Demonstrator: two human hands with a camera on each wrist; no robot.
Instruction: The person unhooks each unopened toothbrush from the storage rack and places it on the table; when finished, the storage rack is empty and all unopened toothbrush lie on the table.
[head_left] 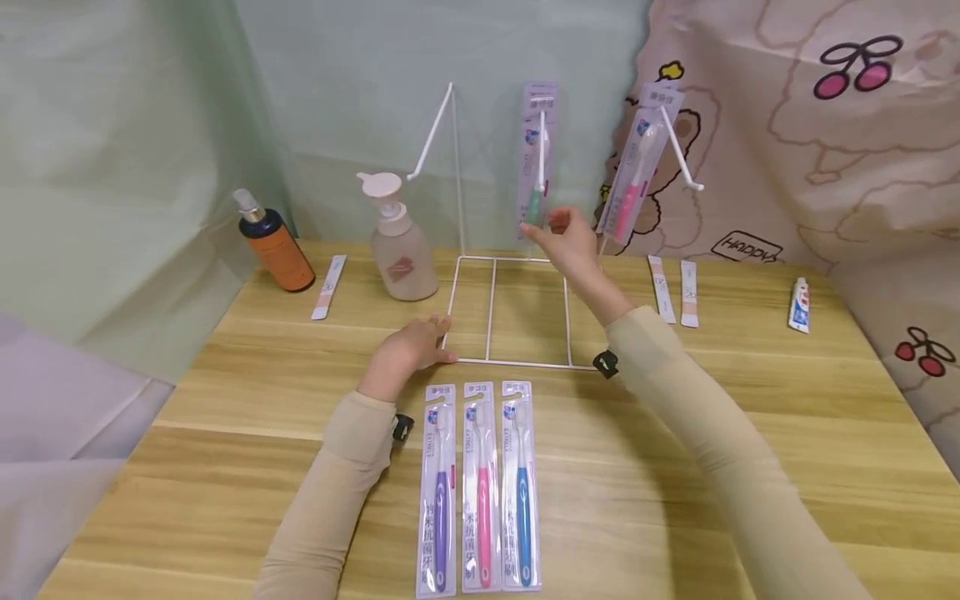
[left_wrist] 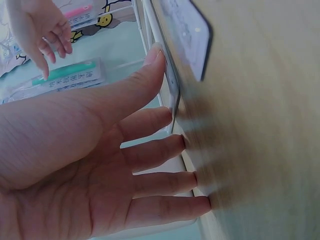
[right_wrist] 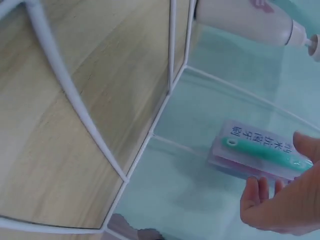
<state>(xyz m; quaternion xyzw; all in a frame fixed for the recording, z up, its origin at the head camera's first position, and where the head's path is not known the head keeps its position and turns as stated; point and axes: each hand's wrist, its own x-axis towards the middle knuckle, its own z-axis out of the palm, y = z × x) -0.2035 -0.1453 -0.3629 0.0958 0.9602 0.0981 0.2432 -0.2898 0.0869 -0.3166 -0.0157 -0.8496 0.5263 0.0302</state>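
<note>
My left hand (head_left: pixel 411 348) rests on the table with its fingers straight, touching the front left corner of a white wire rack (head_left: pixel 491 310). My right hand (head_left: pixel 572 243) is raised beside the lower end of a packaged green toothbrush (right_wrist: pixel 265 152) that hangs from the rack's middle hook (head_left: pixel 542 154). Its thumb and fingers stand apart, with no grip on the pack showing. From the right hook hangs a packaged pink toothbrush (head_left: pixel 636 171); the left hook (head_left: pixel 431 133) is bare. Packaged purple (head_left: pixel 441 500), pink (head_left: pixel 483 500) and blue (head_left: pixel 523 500) toothbrushes lie side by side in front of the rack.
Left of the rack stand a pump bottle (head_left: pixel 405 254) and an orange spray bottle (head_left: pixel 279 254), with a slim sachet (head_left: pixel 328 287) between them. Two sachets (head_left: pixel 662 289) and a toothpaste tube (head_left: pixel 799 305) lie to the right. Cloth (head_left: pixel 360 75) hangs behind the table.
</note>
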